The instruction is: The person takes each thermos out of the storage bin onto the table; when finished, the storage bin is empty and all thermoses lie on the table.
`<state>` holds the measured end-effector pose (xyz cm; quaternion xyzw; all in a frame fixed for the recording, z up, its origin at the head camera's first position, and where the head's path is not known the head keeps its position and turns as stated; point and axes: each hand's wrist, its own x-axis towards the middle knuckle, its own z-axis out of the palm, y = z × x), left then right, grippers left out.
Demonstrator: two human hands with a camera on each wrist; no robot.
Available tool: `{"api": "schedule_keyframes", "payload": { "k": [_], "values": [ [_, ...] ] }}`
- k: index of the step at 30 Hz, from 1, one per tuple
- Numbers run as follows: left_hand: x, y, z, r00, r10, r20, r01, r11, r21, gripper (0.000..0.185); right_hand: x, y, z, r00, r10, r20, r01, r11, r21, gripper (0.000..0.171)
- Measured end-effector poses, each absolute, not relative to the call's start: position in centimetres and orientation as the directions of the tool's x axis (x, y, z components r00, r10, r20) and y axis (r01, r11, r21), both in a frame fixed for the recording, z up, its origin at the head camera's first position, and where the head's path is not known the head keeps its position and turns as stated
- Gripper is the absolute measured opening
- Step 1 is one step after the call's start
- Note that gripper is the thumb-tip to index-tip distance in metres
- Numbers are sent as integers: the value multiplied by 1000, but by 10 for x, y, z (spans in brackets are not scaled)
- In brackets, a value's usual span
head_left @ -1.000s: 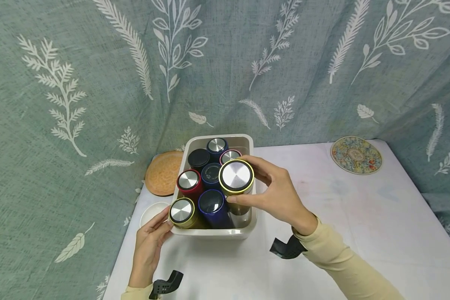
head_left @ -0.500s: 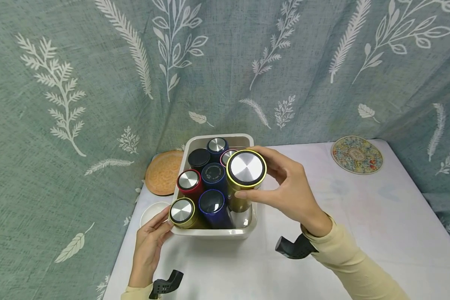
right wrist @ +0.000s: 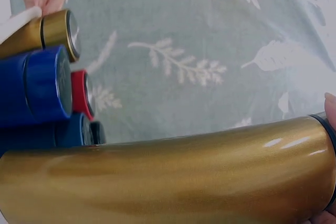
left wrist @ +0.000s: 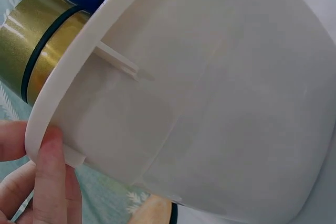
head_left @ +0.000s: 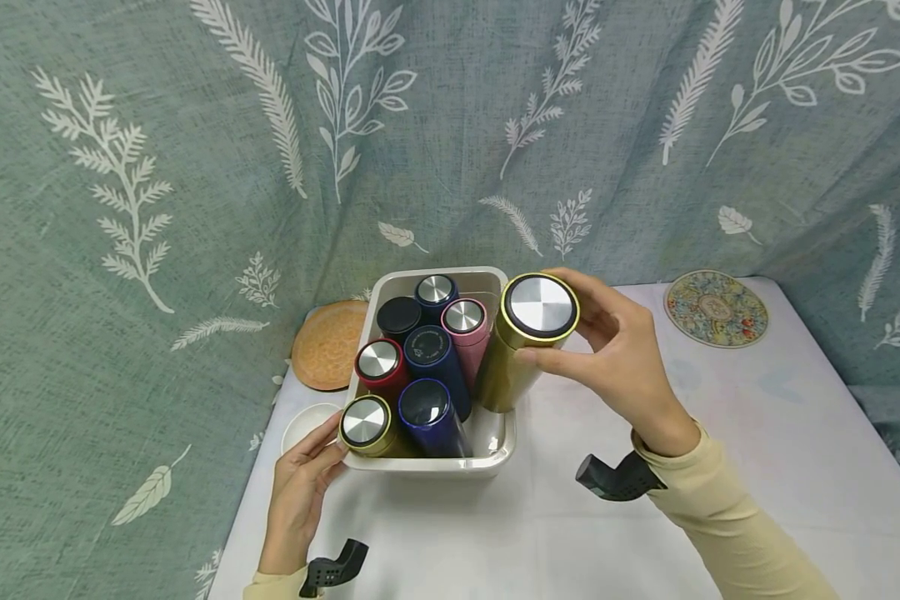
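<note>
My right hand grips a gold thermos bottle around its upper end, thumb in front and fingers behind. The bottle leans, its steel-topped end up and right, its lower end over the right rim of the off-white plastic bin. In the right wrist view its long gold body fills the lower part. My left hand pinches the bin's front left corner, with fingers under the rim in the left wrist view. Beside it stands another gold thermos. Blue, red and pink thermoses share the bin.
An orange-brown round mat and a white round dish lie left of the bin, partly hidden. A patterned round mat lies at the back right of the white-covered table. A leaf-print curtain hangs behind.
My right hand has lifted the gold thermos up and to the right, out of the bin's right side, uncovering the pink thermos. My left hand has stayed at the bin's corner.
</note>
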<state>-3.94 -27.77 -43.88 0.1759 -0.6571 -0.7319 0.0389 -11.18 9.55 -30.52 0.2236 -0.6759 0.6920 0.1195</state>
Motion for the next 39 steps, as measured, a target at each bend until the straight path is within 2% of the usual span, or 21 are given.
{"api": "schedule_keyframes", "payload": {
  "k": [8,15,21,24,30,39],
  "values": [
    [-39,-278,-438,-933,-290,-214,-181,-138,974,39,-119,121,-309,-894,-66,443,-441,-44,-896,71],
    [-38,-279,-438,-931,-295,-217,-184,-137,973,40,-130,140,-322,-914,19,405,-399,136,-907,70],
    [-38,-280,-438,-933,-297,-202,-168,-136,976,42,-148,158,-345,-953,64,295,-270,257,-928,62],
    [-38,-280,-438,-935,-292,-202,-169,-135,976,40,-159,167,-358,-971,84,224,-190,298,-935,64],
    [-39,-280,-439,-934,-290,-209,-176,-135,975,39,-177,184,-380,-988,109,110,-69,326,-943,77],
    [-39,-280,-440,-936,-276,-218,-186,-137,973,39,-194,201,-399,-973,222,66,5,307,-952,78]
  ]
}}
